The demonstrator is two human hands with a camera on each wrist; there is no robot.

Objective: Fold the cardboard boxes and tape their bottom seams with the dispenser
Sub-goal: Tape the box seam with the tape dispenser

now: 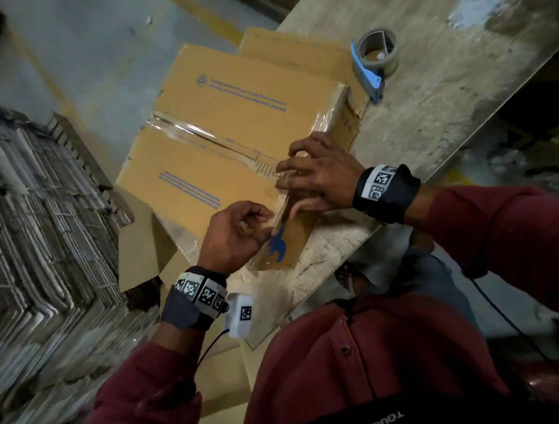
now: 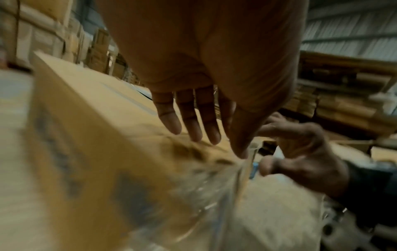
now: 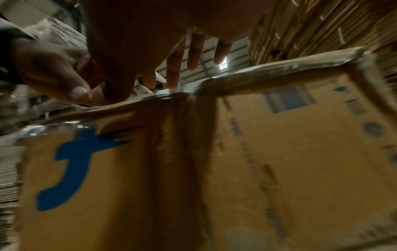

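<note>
The worn table (image 1: 443,117) carries the cardboard box (image 1: 237,118), overhanging its 9 o'clock edge, seam taped. The tape dispenser (image 1: 372,59) lies at the box's 2 o'clock. The right hand (image 1: 321,175) presses relaxed fingers on the box's near edge; the left hand (image 1: 234,235), at its 7 o'clock, pinches clear tape (image 2: 219,191) there.

The cardboard box (image 1: 224,131) fills the left part of the surface (image 1: 442,88) and overhangs its edge. The tape dispenser (image 1: 372,61) stands far right of the box, just beside its corner. Beyond it, the right stretch of surface lies bare. Stacked cardboard (image 1: 34,220) walls the left side.
</note>
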